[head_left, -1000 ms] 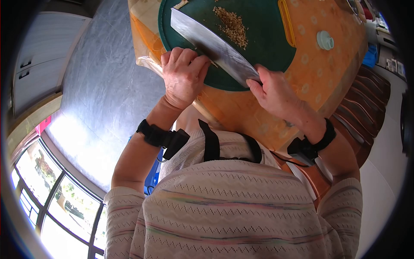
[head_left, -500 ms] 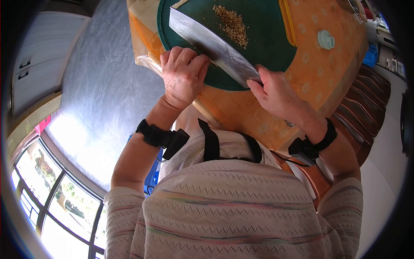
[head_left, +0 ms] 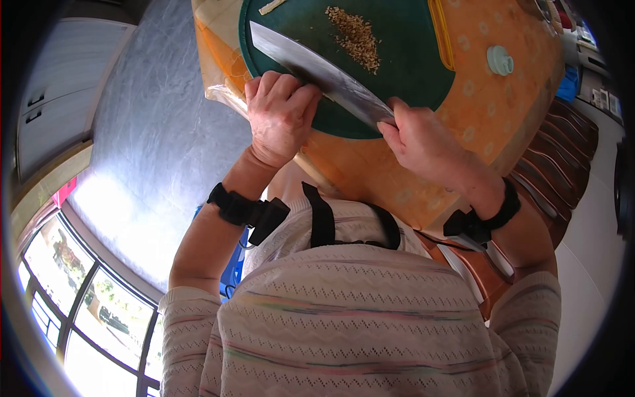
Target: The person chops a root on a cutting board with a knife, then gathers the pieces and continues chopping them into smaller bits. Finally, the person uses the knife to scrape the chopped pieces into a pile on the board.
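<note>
My right hand (head_left: 423, 135) is wrapped around the handle of a broad-bladed cleaver (head_left: 311, 69). The blade slants across a round dark green cutting board (head_left: 413, 63), its tip pointing to the upper left. Close against the blade's near side, my left hand (head_left: 281, 109) has its fingers curled down on the board. A small pale bit shows between its fingertips and the blade; the rest of what it may hold is hidden. Beyond the cleaver lies a pile of finely chopped tan pieces (head_left: 356, 41). One pale strip (head_left: 270, 6) rests at the board's far left.
The board is on a table with an orange patterned cloth (head_left: 486, 99). A pale green cap-like object (head_left: 500, 60) stands on the right, and a yellow handle-like loop (head_left: 442, 33) runs along the board's edge. A brown slatted chair (head_left: 562, 159) is beside the table.
The cleaver has shifted slightly left, and its blade is tilted so less of its face shows. My right hand moved with it; my left hand stayed nearly in place.
</note>
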Demonstrator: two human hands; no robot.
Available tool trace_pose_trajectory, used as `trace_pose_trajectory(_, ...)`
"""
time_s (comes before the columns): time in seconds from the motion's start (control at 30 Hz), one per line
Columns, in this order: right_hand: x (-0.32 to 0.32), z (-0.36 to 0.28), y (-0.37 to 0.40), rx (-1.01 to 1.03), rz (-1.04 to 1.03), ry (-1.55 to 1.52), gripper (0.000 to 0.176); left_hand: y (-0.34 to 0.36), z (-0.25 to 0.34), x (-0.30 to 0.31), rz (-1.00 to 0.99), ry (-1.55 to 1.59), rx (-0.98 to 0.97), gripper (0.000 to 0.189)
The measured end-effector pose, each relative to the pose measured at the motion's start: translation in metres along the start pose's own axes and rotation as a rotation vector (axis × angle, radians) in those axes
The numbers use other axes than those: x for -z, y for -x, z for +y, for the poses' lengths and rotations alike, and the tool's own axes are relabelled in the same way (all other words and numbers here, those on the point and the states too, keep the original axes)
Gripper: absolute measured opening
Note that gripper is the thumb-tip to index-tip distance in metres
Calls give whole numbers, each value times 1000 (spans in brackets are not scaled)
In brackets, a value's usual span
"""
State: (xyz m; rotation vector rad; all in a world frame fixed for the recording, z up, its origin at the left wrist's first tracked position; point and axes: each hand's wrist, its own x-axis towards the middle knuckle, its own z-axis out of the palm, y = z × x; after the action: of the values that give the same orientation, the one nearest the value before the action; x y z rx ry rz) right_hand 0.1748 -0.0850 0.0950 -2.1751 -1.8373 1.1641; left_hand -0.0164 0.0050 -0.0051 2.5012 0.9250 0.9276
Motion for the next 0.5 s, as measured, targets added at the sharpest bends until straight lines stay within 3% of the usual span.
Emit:
trace_pose_trajectory(0.17,-6,0,2,-13,24,7,17,-9,2,9,-17,1,-7,14)
trace_pose_trajectory(0.33,-11,3,4,41,58,7,14,-68,-3,49,189,71,32,12)
trace_pose_trajectory(0.4,-10,0,4,35,47,26,13,-99,-14,47,320,-8,-184,12)
trace_pose_trajectory(0.43,-9,0,4,24,30,48,12,-108,-19,41,326,-6,-186,12)
trace_pose_trajectory(0.5,-9,-1,4,26,34,47,11,-123,-21,31,115,-174,-251,15)
